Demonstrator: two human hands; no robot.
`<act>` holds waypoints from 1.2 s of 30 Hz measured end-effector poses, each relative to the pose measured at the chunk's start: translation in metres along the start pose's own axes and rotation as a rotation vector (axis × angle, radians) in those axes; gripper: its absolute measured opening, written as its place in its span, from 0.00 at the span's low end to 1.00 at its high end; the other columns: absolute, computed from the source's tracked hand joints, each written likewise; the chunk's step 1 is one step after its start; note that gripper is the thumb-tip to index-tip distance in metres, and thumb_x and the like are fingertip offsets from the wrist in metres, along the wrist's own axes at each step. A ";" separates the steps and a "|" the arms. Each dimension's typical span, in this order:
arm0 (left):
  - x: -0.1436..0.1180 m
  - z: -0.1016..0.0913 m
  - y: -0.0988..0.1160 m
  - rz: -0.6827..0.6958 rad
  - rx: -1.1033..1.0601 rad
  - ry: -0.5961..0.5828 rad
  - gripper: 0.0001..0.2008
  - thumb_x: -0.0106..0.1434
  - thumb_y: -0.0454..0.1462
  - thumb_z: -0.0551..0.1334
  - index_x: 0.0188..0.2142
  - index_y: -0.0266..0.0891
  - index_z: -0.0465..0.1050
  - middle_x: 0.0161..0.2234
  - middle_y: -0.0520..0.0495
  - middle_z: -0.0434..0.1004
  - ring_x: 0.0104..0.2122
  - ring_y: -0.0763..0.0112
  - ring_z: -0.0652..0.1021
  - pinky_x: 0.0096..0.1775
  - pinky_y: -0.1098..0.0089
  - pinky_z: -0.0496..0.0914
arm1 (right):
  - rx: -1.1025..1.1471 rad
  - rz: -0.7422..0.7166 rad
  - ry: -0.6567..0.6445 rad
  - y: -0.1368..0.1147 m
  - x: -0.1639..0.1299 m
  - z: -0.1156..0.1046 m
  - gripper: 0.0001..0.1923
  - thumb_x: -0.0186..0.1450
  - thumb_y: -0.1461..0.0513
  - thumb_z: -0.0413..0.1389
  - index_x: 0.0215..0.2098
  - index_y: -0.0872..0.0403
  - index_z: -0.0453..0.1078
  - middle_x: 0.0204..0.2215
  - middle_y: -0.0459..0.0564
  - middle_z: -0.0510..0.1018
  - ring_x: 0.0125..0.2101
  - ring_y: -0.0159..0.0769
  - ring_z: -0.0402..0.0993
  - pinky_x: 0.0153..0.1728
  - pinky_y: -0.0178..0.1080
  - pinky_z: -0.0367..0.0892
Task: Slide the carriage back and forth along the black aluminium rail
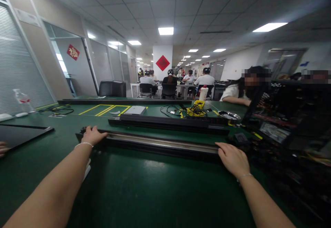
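L hand (pixel 92 135) & R hand (pixel 233 159), far apart, each lie flat on one end of the long rail (pixel 160 144). Bare green table (pixel 144 190) w/ lots of room below rail. Black bar (pixel 168 123) just behind it.

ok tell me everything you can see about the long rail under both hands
The rail is a long, narrow bar with black edges and a dull silvery strip along its top, seemingly metal. It lies flat on the green table, running left to right, slightly lower at its right end. The left hand rests over its left end; the right hand lies palm-down on its right end. A second black bar lies parallel behind it, apart.
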State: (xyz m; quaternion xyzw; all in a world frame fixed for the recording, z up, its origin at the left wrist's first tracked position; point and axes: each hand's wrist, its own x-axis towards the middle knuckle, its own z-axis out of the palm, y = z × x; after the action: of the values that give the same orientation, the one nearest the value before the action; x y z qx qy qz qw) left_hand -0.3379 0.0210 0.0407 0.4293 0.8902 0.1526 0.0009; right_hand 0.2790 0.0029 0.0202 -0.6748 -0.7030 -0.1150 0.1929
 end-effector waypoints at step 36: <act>-0.039 0.005 0.039 0.019 -0.099 -0.003 0.25 0.55 0.43 0.54 0.50 0.31 0.60 0.52 0.30 0.66 0.51 0.48 0.69 0.46 0.57 0.66 | 0.017 0.017 0.001 -0.005 -0.003 -0.003 0.21 0.63 0.59 0.40 0.48 0.48 0.69 0.49 0.46 0.73 0.50 0.36 0.65 0.47 0.43 0.58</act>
State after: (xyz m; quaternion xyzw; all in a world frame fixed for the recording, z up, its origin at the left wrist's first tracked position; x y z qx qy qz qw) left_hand -0.2827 0.0160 0.0415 0.4374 0.8775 0.1956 0.0221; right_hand 0.2745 -0.0015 0.0222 -0.6790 -0.6981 -0.1076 0.2000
